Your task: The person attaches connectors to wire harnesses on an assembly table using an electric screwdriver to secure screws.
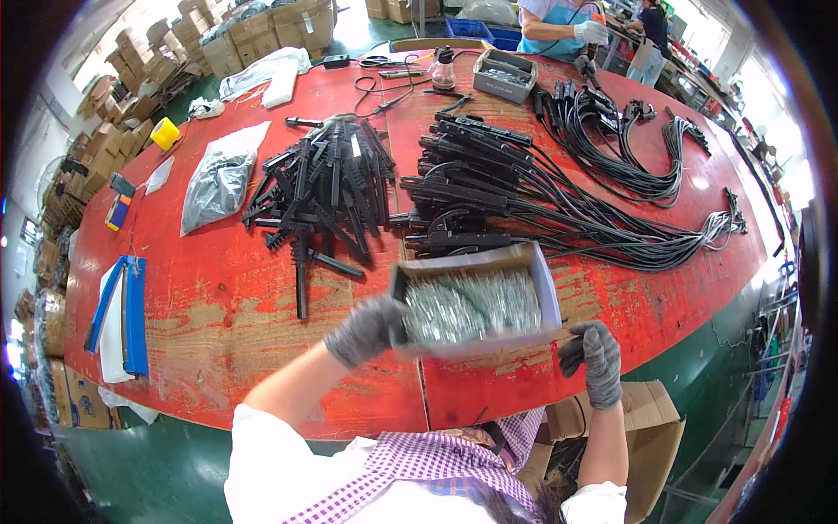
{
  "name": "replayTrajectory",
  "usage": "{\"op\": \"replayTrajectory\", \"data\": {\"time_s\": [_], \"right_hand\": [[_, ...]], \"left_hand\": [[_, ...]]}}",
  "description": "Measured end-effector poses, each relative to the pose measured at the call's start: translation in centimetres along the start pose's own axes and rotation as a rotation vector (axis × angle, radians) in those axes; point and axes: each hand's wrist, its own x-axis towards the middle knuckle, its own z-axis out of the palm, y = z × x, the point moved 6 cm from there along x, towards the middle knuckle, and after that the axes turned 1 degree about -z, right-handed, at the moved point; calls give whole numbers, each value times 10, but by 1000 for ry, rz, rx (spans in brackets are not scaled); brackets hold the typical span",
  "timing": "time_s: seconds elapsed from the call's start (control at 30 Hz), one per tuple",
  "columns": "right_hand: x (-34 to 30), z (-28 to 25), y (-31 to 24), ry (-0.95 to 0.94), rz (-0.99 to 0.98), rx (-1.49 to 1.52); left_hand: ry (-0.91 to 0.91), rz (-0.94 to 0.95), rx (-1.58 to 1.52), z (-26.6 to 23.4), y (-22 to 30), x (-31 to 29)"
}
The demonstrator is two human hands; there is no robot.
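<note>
My left hand (368, 332), in a grey glove, grips the left end of a small open cardboard box (548, 293). Packed inside are many thin, shiny strips (471, 306), blurred by motion. My right hand (598, 362), also gloved in grey, is just off the box's lower right corner, its fingers loosely bent and apart with nothing seen in them. Beyond the box lie bundles of black cables (602, 231) with long black plastic housings (463, 192). To their left is a heap of black plastic strips (327, 175).
The worn red table (218, 349) holds a clear plastic bag (220, 183), a blue folder-like item (135, 314), a second box of parts (506, 77) and a soldering iron (384, 106). An open carton (655, 419) stands by my right arm. A co-worker (559, 31) is across the table.
</note>
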Motion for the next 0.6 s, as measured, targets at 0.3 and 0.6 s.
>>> {"op": "replayTrajectory", "data": {"time_s": [0.3, 0.6], "right_hand": [[-14, 60, 107, 378, -628, -1031], [-6, 80, 130, 411, -756, -1259]], "left_hand": [[71, 457, -220, -20, 200, 171], [531, 495, -140, -83, 242, 359]]}}
